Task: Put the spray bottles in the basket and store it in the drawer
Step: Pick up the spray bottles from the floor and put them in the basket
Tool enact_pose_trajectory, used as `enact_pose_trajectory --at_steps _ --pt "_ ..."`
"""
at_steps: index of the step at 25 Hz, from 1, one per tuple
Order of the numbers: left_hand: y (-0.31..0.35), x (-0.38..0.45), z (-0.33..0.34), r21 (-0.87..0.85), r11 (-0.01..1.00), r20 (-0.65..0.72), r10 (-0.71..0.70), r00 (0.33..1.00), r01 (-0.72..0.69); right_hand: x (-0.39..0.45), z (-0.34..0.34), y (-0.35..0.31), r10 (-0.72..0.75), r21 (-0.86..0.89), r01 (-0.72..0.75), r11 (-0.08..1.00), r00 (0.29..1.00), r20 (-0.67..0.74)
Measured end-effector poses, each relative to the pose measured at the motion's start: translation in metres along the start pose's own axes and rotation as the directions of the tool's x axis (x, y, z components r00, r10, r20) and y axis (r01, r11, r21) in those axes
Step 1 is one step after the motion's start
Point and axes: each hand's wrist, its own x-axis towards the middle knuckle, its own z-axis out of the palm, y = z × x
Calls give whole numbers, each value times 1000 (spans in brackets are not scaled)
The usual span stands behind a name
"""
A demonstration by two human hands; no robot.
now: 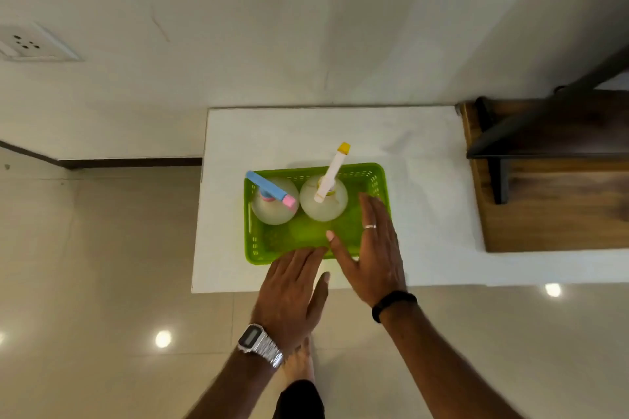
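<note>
Nearest the camera, a bare foot is seen on the tiled floor, below two outstretched forearms. A silver watch is worn on the left wrist and a black band on the right. The left hand is held flat with its grip spread, the fingertips reaching the near rim of the green basket; nothing is pinched. The right hand is likewise spread, laid over the basket's near right corner, a ring shown on one finger; whether the rim is touched cannot be told. The basket is set near the front edge of the white bench. Two spray bottles are stood upright inside, along its far wall: one with a blue and pink sprayer at the left, one with a white and yellow sprayer beside it. Beyond the bench's right end, a wooden shelf is seen.
</note>
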Motion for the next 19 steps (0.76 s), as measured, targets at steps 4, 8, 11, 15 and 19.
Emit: enact_pose_trajectory --at_steps 4,8,11,15,19 --pt "30 -29 10 15 985 175 166 971 -171 -73 -29 37 -114 -216 119 969 993 35" --pt "87 -56 60 80 960 510 191 839 -267 -174 -66 116 122 -251 -98 963 989 85" --pt "138 -75 117 153 916 752 137 645 -372 -253 -98 190 361 -257 -326 910 927 102" --pt "232 -92 198 181 833 832 154 533 -523 -366 -135 296 656 -227 -630 743 752 62" --pt "352 -119 285 95 712 848 309 432 -696 -483 -160 386 834 -195 -820 538 552 -20"
